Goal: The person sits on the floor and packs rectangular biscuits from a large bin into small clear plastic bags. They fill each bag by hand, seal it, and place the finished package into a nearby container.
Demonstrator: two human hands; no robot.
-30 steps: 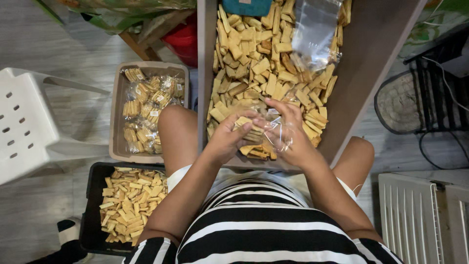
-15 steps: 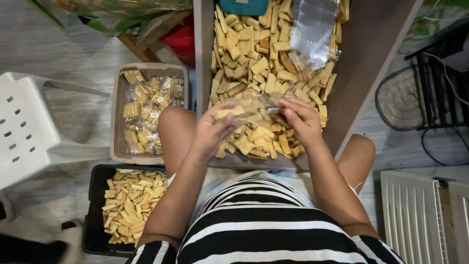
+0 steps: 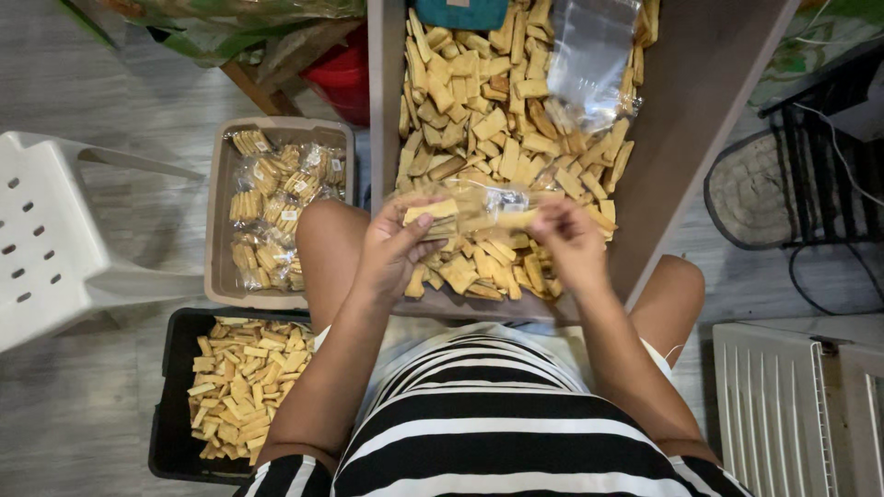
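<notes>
Grey floor, long bench [image 3: 700, 138] heaped with biscuit sticks [image 3: 488, 138]. The clear bag [image 3: 479, 207], bunched a moment ago, is now stretched flat above the pile: left hand [image 3: 391, 253] fingers pinch one end, right hand [image 3: 571, 244] fingers grip the other.

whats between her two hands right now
In the head view a small clear bag with a few biscuits in it spans the gap, held at one end by the left hand and at the other by the right hand.
</notes>
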